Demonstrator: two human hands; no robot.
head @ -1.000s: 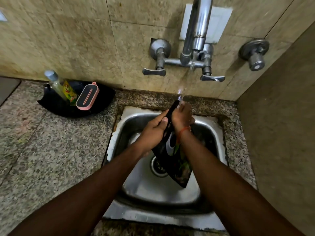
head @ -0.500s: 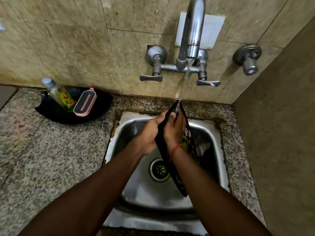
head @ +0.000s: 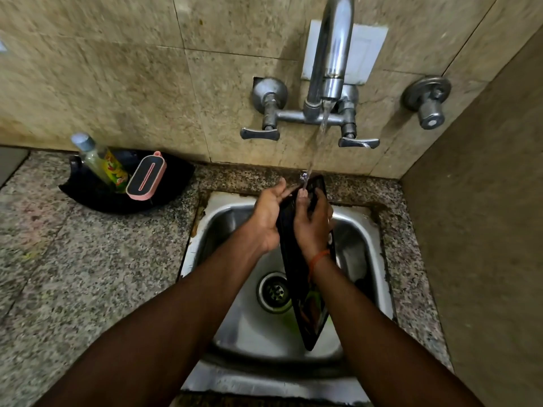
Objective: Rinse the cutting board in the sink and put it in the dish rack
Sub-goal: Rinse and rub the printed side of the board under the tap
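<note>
thin black rectangular cutting board (head: 295,283) stands on edge over the steel sink (head: 205,214), long axis pointing up toward the tap, top end under the running water (head: 321,133). left hand (head: 266,218) grips its left side; right hand (head: 313,227) presses flat, fingers straight.

I see a dim, warm feed. Light glints on the tap (head: 332,54) and the wet sink (head: 258,342) steel, while the forearms (head: 176,333) go nearly black. Tile lines (head: 188,83) bow at the edges, corners soft.
</note>
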